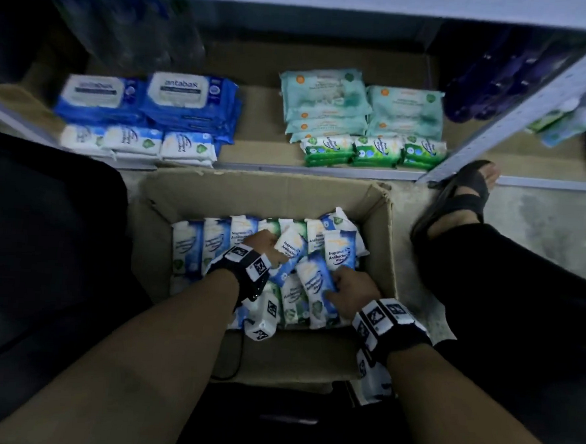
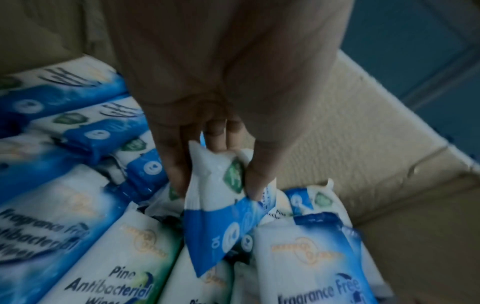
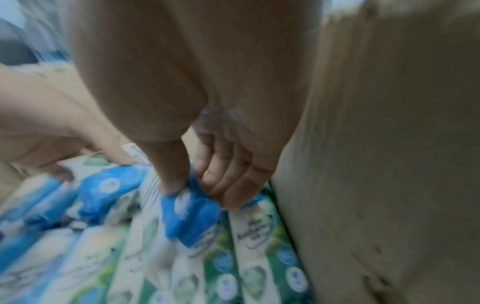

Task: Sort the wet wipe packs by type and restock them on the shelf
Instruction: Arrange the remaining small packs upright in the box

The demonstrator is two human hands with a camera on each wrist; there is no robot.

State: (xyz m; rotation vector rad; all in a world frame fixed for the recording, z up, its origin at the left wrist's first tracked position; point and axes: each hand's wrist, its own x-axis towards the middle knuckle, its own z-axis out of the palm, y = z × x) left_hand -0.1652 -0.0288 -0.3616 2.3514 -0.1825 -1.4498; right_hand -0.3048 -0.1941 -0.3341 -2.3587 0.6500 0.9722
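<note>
A cardboard box [image 1: 379, 241] on the floor holds several small blue-white and green-white wipe packs. My left hand [image 1: 266, 246] reaches into it and pinches the end of a blue-white pack [image 1: 288, 252]; in the left wrist view, fingers and thumb squeeze that blue-white pack [image 2: 221, 207]. My right hand [image 1: 349, 287] grips another blue-white pack [image 1: 315, 278] near the box's right wall, and its thumb and fingers pinch this pack's blue end [image 3: 192, 214]. On the shelf [image 1: 254, 151] lie sorted stacks: big blue packs [image 1: 185, 102], small blue-white packs [image 1: 186, 146], teal packs [image 1: 326, 97] and small green packs [image 1: 375, 151].
A sandalled foot [image 1: 461, 194] rests on the floor right of the box, beside a grey shelf upright [image 1: 518, 108]. Dark purple bottles [image 1: 492, 83] stand at the shelf's right end. A bare shelf gap [image 1: 256, 123] separates the blue and teal stacks. Green pine packs [image 3: 249, 267] line the box's right wall.
</note>
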